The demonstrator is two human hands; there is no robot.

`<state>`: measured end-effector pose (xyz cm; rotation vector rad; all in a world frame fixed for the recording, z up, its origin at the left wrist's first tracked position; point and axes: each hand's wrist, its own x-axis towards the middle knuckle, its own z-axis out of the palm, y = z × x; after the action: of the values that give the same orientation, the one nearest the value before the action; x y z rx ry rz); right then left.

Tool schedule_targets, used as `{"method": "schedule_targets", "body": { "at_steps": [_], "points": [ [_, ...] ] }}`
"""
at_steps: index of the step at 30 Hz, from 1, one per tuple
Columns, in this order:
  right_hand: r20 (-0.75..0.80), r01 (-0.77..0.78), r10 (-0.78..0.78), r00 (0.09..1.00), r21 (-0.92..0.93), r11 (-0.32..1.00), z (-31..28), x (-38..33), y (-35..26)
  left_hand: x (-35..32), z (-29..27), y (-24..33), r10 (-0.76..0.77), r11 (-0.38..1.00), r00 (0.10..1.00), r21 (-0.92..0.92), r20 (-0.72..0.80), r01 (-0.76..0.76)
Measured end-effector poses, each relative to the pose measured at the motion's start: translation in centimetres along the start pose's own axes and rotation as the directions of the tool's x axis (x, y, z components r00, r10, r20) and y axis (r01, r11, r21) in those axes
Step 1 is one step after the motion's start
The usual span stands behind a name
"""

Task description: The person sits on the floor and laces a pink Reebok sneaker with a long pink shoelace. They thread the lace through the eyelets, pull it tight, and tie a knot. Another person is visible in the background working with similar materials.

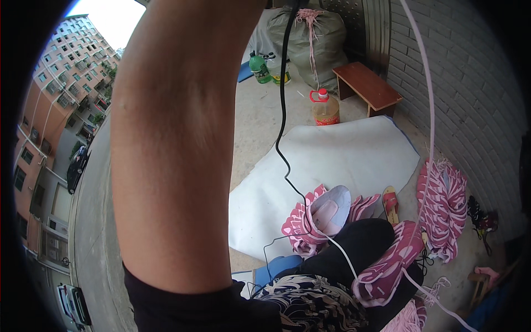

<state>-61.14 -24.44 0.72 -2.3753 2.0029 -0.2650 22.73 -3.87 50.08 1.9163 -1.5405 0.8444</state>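
Note:
A bare arm [174, 155], which looks like my left, rises from a black sleeve [193, 310] and leaves the head view at the top; its hand is out of view. My right hand does not show either. Across my dark-clothed lap lies a pink-and-white patterned piece [387, 268] like a shoe upper. A pale pink cord [430, 99] runs from the top edge down toward it. Beside my knee is another pink-and-white piece [304, 221] with a pale grey lining [334, 207]. A black cable [284, 99] hangs down in front of it.
A white sheet [332, 149] covers part of the floor. Beyond it stand a red-capped bottle [325, 110], a brown stool [368, 86], a green bottle [259, 67] and a stuffed sack [315, 50]. A pink bundle [442, 205] and a red sandal [390, 205] lie near the brick wall [464, 83].

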Motion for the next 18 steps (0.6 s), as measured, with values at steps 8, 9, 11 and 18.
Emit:
{"method": "schedule_targets", "body": {
  "at_steps": [8,9,11,18],
  "points": [
    [0.839,-0.812,-0.097,0.535,0.543,0.213,5.9,-7.8,-8.8,-30.4,22.4,8.1,-0.251,0.968,0.075,0.251,0.965,0.006],
    [0.821,-0.821,-0.167,0.547,0.564,0.083,7.0,-9.1,-15.3,-34.0,23.3,9.2,-0.137,0.970,-0.141,0.162,0.980,0.183],
    [0.736,-0.764,-0.215,0.641,0.638,-0.092,6.2,-11.3,-22.8,-39.5,26.9,13.5,0.180,0.837,-0.178,-0.056,0.967,0.544],
    [0.585,-0.635,-0.289,0.758,0.763,-0.120,6.4,-11.1,-31.0,-44.3,27.1,27.5,0.294,0.124,0.547,-0.598,0.784,0.792]
  ]
}}
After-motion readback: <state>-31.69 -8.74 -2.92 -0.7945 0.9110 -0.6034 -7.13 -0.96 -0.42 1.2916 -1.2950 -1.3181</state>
